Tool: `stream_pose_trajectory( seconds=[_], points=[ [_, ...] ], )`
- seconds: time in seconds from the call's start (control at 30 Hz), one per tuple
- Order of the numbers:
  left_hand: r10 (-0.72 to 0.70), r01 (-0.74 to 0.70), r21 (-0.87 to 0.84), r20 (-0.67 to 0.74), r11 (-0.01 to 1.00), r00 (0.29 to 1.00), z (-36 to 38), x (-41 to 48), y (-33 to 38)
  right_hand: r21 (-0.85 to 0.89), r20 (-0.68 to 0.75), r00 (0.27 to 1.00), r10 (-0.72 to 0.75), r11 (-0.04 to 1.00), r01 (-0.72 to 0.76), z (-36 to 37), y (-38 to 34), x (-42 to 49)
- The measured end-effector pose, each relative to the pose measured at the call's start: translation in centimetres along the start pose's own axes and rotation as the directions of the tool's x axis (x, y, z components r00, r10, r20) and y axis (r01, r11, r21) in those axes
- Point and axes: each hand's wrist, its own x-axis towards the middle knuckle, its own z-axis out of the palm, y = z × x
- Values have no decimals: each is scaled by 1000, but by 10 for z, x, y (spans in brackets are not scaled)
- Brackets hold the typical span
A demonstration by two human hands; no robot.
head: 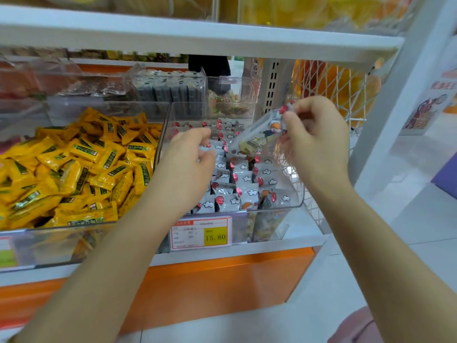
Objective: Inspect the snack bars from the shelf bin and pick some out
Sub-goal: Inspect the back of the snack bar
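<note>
Yellow sweets (74,164); price tag (201,233)

Head view, looking down, close over shelf bin (294,191)

Both forearms are bare from the lower edge of the view up to the wrists, and the left hand (190,154) and right hand (319,139) are uncovered too. A dusty-pink rounded fabric (353,328) with a dark seam shows at the bottom right corner, possibly clothing.
</note>
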Motion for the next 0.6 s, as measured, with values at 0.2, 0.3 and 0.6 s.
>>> stream_pose_trajectory(
  seconds=[0.2,0.3,0.6],
  points=[
    [-83,102,-246,87,964,993,6,-1,1,321,65,971,229,917,-238,-10,-5,-16],
    [-165,183,-376,81,908,983,6,1,-3,480,201,925,323,790,-381,-10,-5,-23],
    [-366,355,-823,195,443,910,-6,4,-1,616,470,811,349,527,-585,-16,0,-26]
  ],
)
